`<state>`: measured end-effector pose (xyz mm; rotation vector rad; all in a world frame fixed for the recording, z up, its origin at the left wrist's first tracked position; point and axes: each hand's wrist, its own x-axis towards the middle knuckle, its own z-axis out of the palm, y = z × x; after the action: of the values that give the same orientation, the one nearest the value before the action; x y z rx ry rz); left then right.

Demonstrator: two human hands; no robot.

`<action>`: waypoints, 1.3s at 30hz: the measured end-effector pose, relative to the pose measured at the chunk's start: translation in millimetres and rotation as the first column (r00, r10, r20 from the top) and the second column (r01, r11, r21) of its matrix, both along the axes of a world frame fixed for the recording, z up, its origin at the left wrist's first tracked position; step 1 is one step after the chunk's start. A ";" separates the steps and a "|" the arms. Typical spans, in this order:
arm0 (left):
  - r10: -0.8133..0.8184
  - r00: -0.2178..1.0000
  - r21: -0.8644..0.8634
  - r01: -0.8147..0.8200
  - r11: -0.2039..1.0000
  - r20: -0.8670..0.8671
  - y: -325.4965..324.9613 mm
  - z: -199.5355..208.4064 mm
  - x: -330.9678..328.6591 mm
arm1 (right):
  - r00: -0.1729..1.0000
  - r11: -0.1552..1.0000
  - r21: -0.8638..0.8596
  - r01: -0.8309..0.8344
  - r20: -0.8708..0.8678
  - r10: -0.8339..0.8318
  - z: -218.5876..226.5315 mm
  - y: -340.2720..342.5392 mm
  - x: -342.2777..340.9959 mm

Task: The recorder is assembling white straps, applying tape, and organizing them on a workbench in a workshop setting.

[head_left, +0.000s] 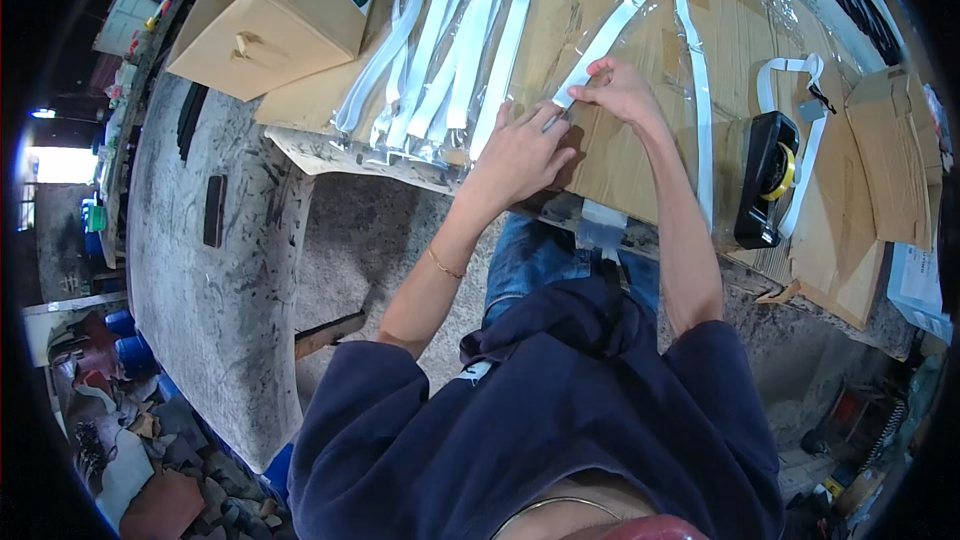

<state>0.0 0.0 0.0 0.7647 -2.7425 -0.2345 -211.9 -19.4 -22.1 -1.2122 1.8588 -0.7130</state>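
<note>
A white strap (622, 22), partly in clear plastic film, lies in an upside-down V on the cardboard-covered table. Its left leg runs down to my hands. My right hand (622, 95) pinches this leg near its lower end between thumb and fingers. Just below, my left hand (522, 152) has its fingers closed at the strap's end, where a small greyish tip shows; the fingers hide the rest. The other leg of the strap hangs down to the table edge, untouched. Left of my hands lies a bundle of similar white straps (465, 55) in clear wrappers.
A black tape dispenser (762, 180) with a yellow core stands at the right, beside another white strap (812, 155). An open cardboard box (290, 25) sits at the back left. Another cardboard box (893, 150) is at the far right. A grey worktop (215, 270) holds a dark bar (214, 210).
</note>
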 end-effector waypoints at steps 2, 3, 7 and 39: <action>0.026 0.992 0.000 -0.026 1.000 -0.124 -11.7 -2.5 -3.9 | 0.975 0.993 -0.118 -0.018 -0.223 -0.009 -4.1 -6.0 2.2; 0.034 0.993 0.011 -0.033 0.999 -0.114 -6.8 -4.4 -3.2 | 0.977 0.994 -0.107 -0.023 -0.213 0.000 -2.2 0.4 8.2; 0.067 0.990 -0.003 -0.068 0.998 -0.127 2.2 -5.2 -12.6 | 0.993 0.991 -0.132 0.034 -0.106 -0.048 -17.3 0.6 -3.5; 0.058 0.993 0.013 -0.060 0.998 0.107 -18.0 15.7 -33.1 | 0.762 0.889 -0.069 0.452 -0.489 -0.425 17.2 -202.8 -224.8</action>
<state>-33.1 -18.0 15.7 0.8853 -2.8155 -0.2093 -436.6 -222.2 -4.9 -0.9814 2.6338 -0.6245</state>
